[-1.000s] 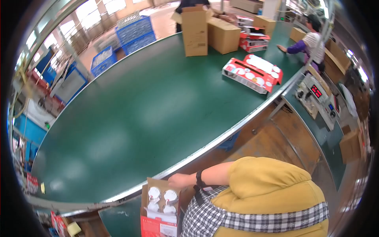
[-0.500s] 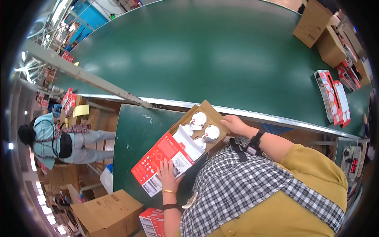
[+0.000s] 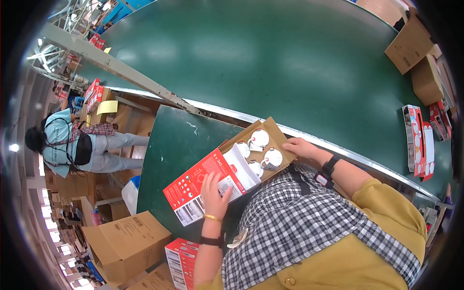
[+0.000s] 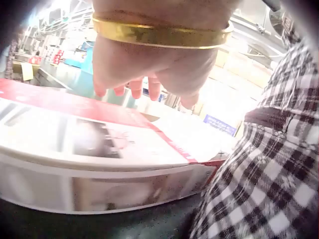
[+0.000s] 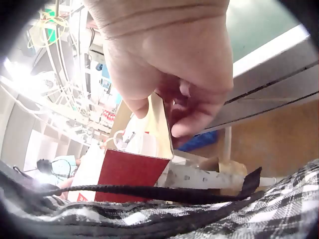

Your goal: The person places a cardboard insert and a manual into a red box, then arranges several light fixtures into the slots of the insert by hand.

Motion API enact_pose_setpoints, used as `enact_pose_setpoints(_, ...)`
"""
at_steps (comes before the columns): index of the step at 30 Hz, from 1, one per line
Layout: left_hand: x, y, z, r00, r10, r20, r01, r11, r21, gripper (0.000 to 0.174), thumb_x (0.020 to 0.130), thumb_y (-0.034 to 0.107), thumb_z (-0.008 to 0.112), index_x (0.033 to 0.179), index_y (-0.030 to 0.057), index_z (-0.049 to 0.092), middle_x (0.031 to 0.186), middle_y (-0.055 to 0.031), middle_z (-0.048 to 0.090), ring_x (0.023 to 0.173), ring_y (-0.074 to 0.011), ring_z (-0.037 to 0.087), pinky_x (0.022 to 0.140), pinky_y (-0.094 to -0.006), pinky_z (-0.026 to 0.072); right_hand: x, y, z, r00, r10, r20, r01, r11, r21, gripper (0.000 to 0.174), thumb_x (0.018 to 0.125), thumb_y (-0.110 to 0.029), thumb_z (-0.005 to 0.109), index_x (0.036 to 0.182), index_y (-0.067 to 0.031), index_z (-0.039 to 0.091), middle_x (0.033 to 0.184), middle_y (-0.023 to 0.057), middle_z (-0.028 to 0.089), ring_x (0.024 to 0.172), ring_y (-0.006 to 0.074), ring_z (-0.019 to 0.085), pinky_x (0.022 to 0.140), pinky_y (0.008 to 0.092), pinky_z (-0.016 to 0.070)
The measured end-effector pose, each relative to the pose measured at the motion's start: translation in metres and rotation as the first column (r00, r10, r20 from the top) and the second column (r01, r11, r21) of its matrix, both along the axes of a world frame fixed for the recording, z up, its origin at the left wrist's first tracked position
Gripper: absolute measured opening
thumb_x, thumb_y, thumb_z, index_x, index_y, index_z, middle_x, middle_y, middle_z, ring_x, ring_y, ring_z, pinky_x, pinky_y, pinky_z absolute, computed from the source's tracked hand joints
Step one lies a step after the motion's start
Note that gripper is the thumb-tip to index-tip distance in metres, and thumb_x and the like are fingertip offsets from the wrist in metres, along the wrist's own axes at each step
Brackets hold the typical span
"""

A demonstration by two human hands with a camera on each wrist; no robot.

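A red and white printed carton (image 3: 193,181) lies slanted on the green side table. Its brown inner flap (image 3: 278,140) stands up at the far end, and several white round-topped items (image 3: 273,158) show inside. In the head view my right hand (image 3: 303,148) pinches that flap's edge. The right wrist view shows the thumb (image 5: 137,107) on the inner side of the cardboard and the other fingers on the outer side. Spread over the printed face is my left hand (image 3: 214,195), its fingers (image 4: 135,88) extended in the left wrist view. White inner cardboard (image 3: 239,164) lies between both hands.
A long green conveyor (image 3: 251,58) with a metal edge runs behind the side table (image 3: 164,145). Brown boxes (image 3: 128,241) and a red carton (image 3: 182,263) stand below left. An opened red carton (image 3: 415,140) sits far right. Another person (image 3: 72,140) stands at left.
The head view has swung down and left. My left hand, out of view at first, appears over the carton and has shifted along its printed face. My right hand stays at the carton's end.
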State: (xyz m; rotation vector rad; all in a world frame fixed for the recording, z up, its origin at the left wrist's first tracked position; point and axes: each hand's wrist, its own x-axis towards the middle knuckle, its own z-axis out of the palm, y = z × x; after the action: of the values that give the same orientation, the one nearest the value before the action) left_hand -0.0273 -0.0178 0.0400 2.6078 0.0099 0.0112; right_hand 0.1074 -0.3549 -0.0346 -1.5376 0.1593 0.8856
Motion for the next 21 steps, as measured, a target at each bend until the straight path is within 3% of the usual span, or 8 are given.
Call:
enact_pose_setpoints(3,0.023,-0.04,0.004,0.999,0.008,0.038,-0.007,0.999,-0.037,0.066,0.077,0.037,0.077,0.128,0.002,0.054,0.141,-0.0201,0.046,0.136,-0.0402,0.037,0.113,-0.05,0.028,0.008,0.005,-0.01,0.999,0.048,-0.011,-0.048,0.998,-0.026,0.04,0.098,-0.034,0.057,0.111,0.0028,0.065,0.083,0.0052,0.065,0.066,0.011,0.058,0.059,0.0253,0.0483)
enact_pose_setpoints(5,0.028,-0.07,0.009,0.999,0.036,0.023,-0.037,0.998,0.057,0.07,0.072,0.042,0.081,0.123,0.0009,0.054,0.144,-0.0223,0.041,0.138,-0.0432,0.032,0.113,-0.053,0.0253,0.014,0.004,-0.02,0.993,0.12,-0.014,-0.12,0.991,-0.058,0.042,0.098,-0.036,0.057,0.112,0.0028,0.064,0.086,0.0063,0.066,0.07,0.0118,0.06,0.062,0.0264,0.0495)
enact_pose_setpoints(7,0.03,-0.086,-0.003,0.995,0.098,-0.029,-0.096,0.994,0.047,0.07,0.068,0.045,0.083,0.115,0.0008,0.055,0.147,-0.0249,0.036,0.139,-0.0455,0.027,0.114,-0.0546,0.0231,0.02,0.003,-0.026,0.985,0.174,-0.008,-0.174,0.983,-0.051,0.043,0.098,-0.036,0.057,0.116,0.0025,0.064,0.093,0.0098,0.069,0.083,0.015,0.064,0.072,0.0295,0.0522)
enact_pose_setpoints(11,0.028,-0.085,-0.015,0.97,0.204,-0.134,-0.178,0.967,0.182,0.044,0.078,0.032,0.075,0.103,0.0003,0.057,0.147,-0.0303,0.037,0.138,-0.0472,0.032,0.113,-0.0521,0.0266,0.029,-0.001,-0.024,0.961,0.272,0.05,-0.266,0.959,-0.098,0.042,0.098,-0.033,0.057,0.118,0.0024,0.063,0.102,0.0136,0.071,0.091,0.0197,0.066,0.082,0.0318,0.0524)
enact_pose_setpoints(13,0.021,-0.069,-0.016,0.969,0.244,-0.036,-0.246,0.967,-0.07,0.029,0.085,0.019,0.065,0.101,-0.0033,0.057,0.14,-0.0324,0.045,0.131,-0.0472,0.043,0.109,-0.0473,0.0343,0.033,0.0,0.008,0.916,0.386,0.104,-0.358,0.908,-0.219,0.04,0.097,-0.029,0.056,0.121,0.0024,0.063,0.106,0.0157,0.071,0.096,0.0225,0.067,0.088,0.0331,0.0512)
enact_pose_setpoints(15,0.01,-0.061,-0.003,0.907,0.418,-0.056,-0.419,0.881,-0.22,0.02,0.089,0.013,0.058,0.097,-0.0047,0.056,0.136,-0.034,0.049,0.124,-0.0452,0.05,0.106,-0.0467,0.0382,0.034,-0.001,0.015,0.921,0.373,0.114,-0.354,0.922,-0.16,0.04,0.097,-0.029,0.056,0.121,0.0027,0.063,0.106,0.0158,0.07,0.095,0.0226,0.067,0.088,0.0334,0.0514)
enact_pose_setpoints(16,0.002,-0.054,-0.009,0.863,0.498,-0.088,-0.494,0.792,-0.36,0.017,0.092,0.011,0.054,0.098,-0.0054,0.056,0.134,-0.0301,0.053,0.119,-0.0388,0.056,0.101,-0.0427,0.0421,0.035,-0.002,0.019,0.929,0.349,0.125,-0.337,0.935,-0.108,0.04,0.097,-0.028,0.055,0.121,0.0029,0.062,0.106,0.016,0.07,0.095,0.0227,0.067,0.087,0.0337,0.0516)
enact_pose_setpoints(21,-0.017,-0.06,0.001,0.764,0.64,-0.082,-0.602,0.661,-0.447,0.019,0.097,0.013,0.053,0.101,-0.0054,0.056,0.128,-0.022,0.059,0.104,-0.0249,0.061,0.092,-0.0351,0.047,0.049,-0.007,0.043,0.898,0.405,0.172,-0.395,0.914,-0.092,0.04,0.097,-0.028,0.055,0.122,0.0034,0.062,0.105,0.0159,0.071,0.094,0.0225,0.068,0.087,0.0337,0.0516)
